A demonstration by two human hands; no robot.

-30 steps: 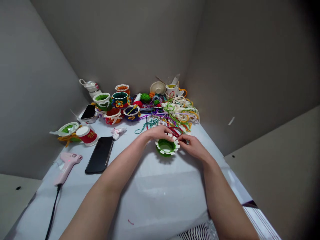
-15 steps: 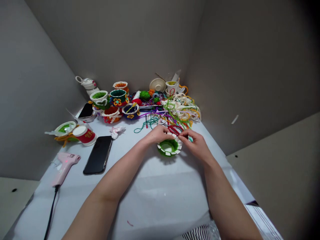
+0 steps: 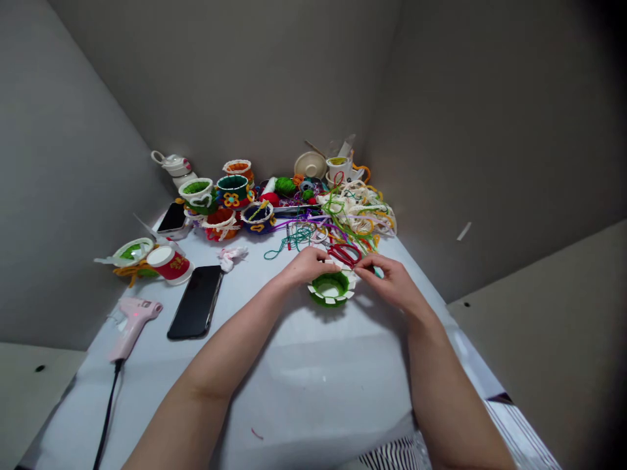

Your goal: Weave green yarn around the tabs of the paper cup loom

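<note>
A small green woven cup with white rim tabs (image 3: pixel 331 288) sits on the white table (image 3: pixel 294 365), between both my hands. My left hand (image 3: pixel 308 263) rests on its far left rim, fingers curled against it. My right hand (image 3: pixel 392 279) is closed at the right rim, thumb and fingers pinched; what they pinch is too small to make out. Red-handled scissors (image 3: pixel 344 253) lie just behind the cup.
A heap of coloured cords (image 3: pixel 355 219) fills the far right corner. Several finished woven cups (image 3: pixel 230 202) stand at the back left. A black phone (image 3: pixel 195 301), a pink glue gun (image 3: pixel 131 318) with cable, a red-and-white cup (image 3: pixel 169 264) and a second phone (image 3: pixel 172 218) lie at left.
The view has shifted slightly. My right hand has moved a little right along the cup's rim; my left hand stays on the far rim.
</note>
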